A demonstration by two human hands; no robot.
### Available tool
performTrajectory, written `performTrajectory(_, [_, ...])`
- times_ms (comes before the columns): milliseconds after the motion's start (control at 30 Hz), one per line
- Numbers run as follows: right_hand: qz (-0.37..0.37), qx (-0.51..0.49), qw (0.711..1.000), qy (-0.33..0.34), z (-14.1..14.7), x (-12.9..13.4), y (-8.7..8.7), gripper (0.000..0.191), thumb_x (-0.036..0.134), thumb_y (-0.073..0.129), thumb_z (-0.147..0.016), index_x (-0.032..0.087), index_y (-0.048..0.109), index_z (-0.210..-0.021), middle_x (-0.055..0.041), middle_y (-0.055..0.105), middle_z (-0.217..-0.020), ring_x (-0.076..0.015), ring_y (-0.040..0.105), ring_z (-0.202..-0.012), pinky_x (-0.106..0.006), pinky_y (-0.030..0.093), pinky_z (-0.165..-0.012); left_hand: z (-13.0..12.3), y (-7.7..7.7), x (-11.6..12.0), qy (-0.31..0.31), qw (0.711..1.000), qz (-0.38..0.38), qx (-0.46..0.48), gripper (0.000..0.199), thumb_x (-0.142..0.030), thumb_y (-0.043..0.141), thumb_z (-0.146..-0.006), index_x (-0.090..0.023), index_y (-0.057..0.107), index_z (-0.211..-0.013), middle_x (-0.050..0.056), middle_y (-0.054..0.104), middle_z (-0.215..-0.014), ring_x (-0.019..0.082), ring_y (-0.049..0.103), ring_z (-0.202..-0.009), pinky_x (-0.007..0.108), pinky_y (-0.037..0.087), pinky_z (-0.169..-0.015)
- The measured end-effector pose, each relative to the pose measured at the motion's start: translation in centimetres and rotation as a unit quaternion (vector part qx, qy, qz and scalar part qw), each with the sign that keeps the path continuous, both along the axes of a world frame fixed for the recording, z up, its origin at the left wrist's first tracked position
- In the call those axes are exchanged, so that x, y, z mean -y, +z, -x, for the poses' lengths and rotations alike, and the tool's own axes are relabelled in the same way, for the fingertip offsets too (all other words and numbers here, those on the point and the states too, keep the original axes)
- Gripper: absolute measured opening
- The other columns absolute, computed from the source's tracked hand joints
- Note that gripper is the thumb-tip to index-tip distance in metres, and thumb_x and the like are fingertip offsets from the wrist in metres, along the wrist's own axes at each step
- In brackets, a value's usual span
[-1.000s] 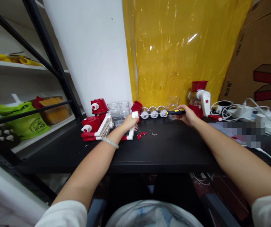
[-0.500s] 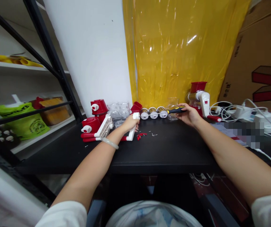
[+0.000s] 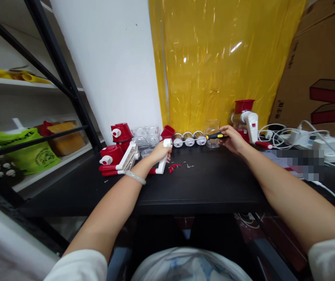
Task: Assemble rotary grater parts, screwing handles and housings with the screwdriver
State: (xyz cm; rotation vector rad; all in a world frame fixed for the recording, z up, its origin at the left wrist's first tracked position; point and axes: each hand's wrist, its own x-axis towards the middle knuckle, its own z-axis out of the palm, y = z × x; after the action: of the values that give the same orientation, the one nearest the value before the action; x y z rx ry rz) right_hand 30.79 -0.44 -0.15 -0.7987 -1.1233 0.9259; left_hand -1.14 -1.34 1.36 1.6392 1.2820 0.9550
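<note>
My left hand (image 3: 161,152) is closed round a white crank handle (image 3: 163,165) with a red grip, held above the black table. In my right hand (image 3: 232,139) is a screwdriver (image 3: 215,136) with a black and yellow handle, its long shank lying level and pointing left. The shank's tip meets the white end of the crank handle beside my left fingers. Small red parts (image 3: 173,168) and several tiny screws (image 3: 189,166) lie on the table just below. Behind the shank stand three round metal-and-white drums (image 3: 189,139) in a row.
Red grater bodies (image 3: 111,154) and more white crank handles (image 3: 128,158) lie at the left, with clear plastic cups (image 3: 146,136) behind. An assembled red and white grater (image 3: 245,121) stands at the right, near white cables and chargers (image 3: 299,136). A yellow plastic sheet (image 3: 228,66) hangs behind.
The view has shifted very slightly. Both hands keep their hold, and the screwdriver stays against the crank handle; its handle looks slightly turned.
</note>
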Motion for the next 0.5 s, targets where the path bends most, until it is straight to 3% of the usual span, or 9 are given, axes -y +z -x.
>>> performTrajectory(67, [-0.005,-0.007,1.000,0.019,0.0,0.2,0.2,0.023,0.033,0.069,-0.066,0.023,0.053,-0.080,0.0020,0.056,-0.072,-0.0133,0.054,-0.060,-0.025,0.045,-0.049,0.0,0.1,0.1,0.001,1.000,0.001,0.000,0.017,-0.009,0.053,-0.067,-0.019,0.048,-0.080,-0.004,0.051,-0.049,0.015,0.053,-0.042,0.026,0.048,-0.044])
performTrajectory(133, [0.013,0.010,1.000,0.017,-0.1,0.1,0.2,0.027,0.047,0.064,-0.073,0.023,0.053,-0.078,0.0006,0.055,-0.067,-0.0137,0.052,-0.055,-0.026,0.043,-0.047,0.0,0.1,0.1,0.006,1.000,0.003,0.000,0.018,-0.009,0.055,-0.068,-0.018,0.050,-0.083,-0.004,0.051,-0.049,0.014,0.053,-0.043,0.026,0.049,-0.046])
performTrajectory(200, [0.034,0.050,0.998,-0.009,-0.1,-0.2,-0.1,0.041,0.063,0.057,-0.078,0.023,0.053,-0.075,0.0013,0.049,-0.055,-0.0128,0.045,-0.045,-0.027,0.040,-0.044,0.0,0.2,0.1,0.015,1.000,0.002,0.002,0.019,-0.011,0.057,-0.069,-0.018,0.052,-0.086,-0.004,0.052,-0.051,0.014,0.054,-0.043,0.027,0.051,-0.048])
performTrajectory(267, [0.042,0.093,0.994,-0.037,-0.2,-0.6,-0.4,0.045,0.068,0.058,-0.076,0.023,0.054,-0.073,0.0042,0.040,-0.046,-0.0111,0.036,-0.038,-0.028,0.038,-0.043,0.0,0.2,0.1,0.024,1.000,0.001,0.003,0.021,-0.011,0.057,-0.070,-0.017,0.054,-0.089,-0.004,0.053,-0.051,0.014,0.054,-0.044,0.028,0.052,-0.050])
performTrajectory(367, [0.035,0.093,0.994,-0.042,0.0,-0.4,-0.5,0.033,0.053,0.069,-0.073,0.023,0.055,-0.076,0.0063,0.040,-0.047,-0.0090,0.033,-0.038,-0.029,0.042,-0.046,0.0,0.3,0.0,0.026,1.000,0.001,0.000,0.022,-0.010,0.056,-0.069,-0.017,0.053,-0.089,-0.004,0.052,-0.051,0.015,0.054,-0.044,0.028,0.051,-0.050])
performTrajectory(500, [0.012,0.003,1.000,0.014,0.3,0.6,0.2,0.026,0.030,0.069,-0.067,0.025,0.052,-0.086,0.0042,0.054,-0.069,-0.0100,0.047,-0.050,-0.027,0.046,-0.051,0.0,0.1,-0.1,0.009,1.000,0.004,0.001,0.021,-0.009,0.053,-0.067,-0.019,0.050,-0.086,-0.004,0.051,-0.050,0.015,0.053,-0.043,0.028,0.049,-0.047])
